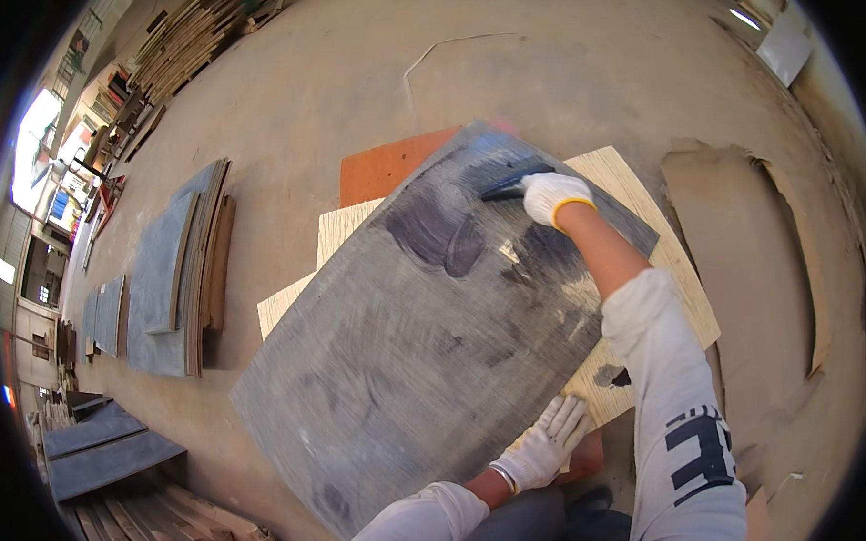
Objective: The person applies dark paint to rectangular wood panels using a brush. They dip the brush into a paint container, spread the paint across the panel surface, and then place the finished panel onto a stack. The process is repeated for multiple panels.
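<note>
A large thin sheet (pixel 421 337), coated grey with darker wet streaks, lies tilted across a stack of pale wood veneer sheets (pixel 636 192) and an orange board (pixel 389 164) on the concrete floor (pixel 555 55). It sits in the middle of the floor, well away from the walls.

At the sheet's far corner the right hand (pixel 553 196), in a white knit glove, has its fingers wrapped around the handle of a dark scraper (pixel 512 183), whose blade lies flat on the wet coating. The left hand (pixel 546 444), also gloved, rests with fingers spread and flat on the sheet's near edge, pinning it down.

The step in hand looks to be spreading the dark coating: the far corner is thick and glossy, with two heavy blotches near it, while the near half shows only a thin grey film. The next stroke probably calls for drawing the blade from the thick patches toward the thin half with even pressure, the left hand holding the sheet from sliding.

Toward the floor's left edge lie other grey-coated sheets (pixel 161 280) beside stacked boards (pixel 209 253).
</note>
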Motion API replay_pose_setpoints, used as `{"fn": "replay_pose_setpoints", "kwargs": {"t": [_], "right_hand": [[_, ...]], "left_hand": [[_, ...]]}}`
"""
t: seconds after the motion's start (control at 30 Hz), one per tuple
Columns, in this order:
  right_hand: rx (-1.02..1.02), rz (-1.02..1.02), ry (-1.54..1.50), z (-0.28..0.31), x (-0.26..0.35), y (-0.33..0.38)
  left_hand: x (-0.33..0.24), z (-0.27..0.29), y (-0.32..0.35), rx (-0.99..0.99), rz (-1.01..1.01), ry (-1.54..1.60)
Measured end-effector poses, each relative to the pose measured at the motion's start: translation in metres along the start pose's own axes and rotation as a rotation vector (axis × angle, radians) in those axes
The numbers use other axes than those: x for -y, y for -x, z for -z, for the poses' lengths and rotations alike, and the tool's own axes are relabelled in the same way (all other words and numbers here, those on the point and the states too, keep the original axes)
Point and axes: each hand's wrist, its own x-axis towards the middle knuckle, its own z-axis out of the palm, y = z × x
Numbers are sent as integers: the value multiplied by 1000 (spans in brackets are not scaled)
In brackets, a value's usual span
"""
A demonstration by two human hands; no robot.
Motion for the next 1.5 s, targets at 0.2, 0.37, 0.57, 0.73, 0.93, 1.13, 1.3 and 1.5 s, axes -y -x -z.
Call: {"fn": "replay_pose_setpoints", "kwargs": {"t": [0.2,0.37,0.57,0.73,0.93,1.13,1.3,1.5], "right_hand": [[-39,-158,-49,-12,-7,55],[-227,-129,-959,-74,-7,-74],[-234,-579,-1460,-74,89,-85],[-99,-435,-1698,-58,122,-86],[-421,-587,-1973,-89,58,-42],[-498,-634,-2009,-102,54,140],[-410,-508,-1782,-83,-19,119],[-362,-607,-1814,-112,33,120]], "left_hand": [[-3,-10,-5,-4,6,28],[-12,18,-30,308,-19,-30],[12,-19,7,190,363,703],[20,-67,35,103,434,1007],[2,-28,-9,310,307,565],[14,-37,17,228,213,367],[-11,15,-19,356,33,-107],[-3,0,-4,204,-21,-198]]}}
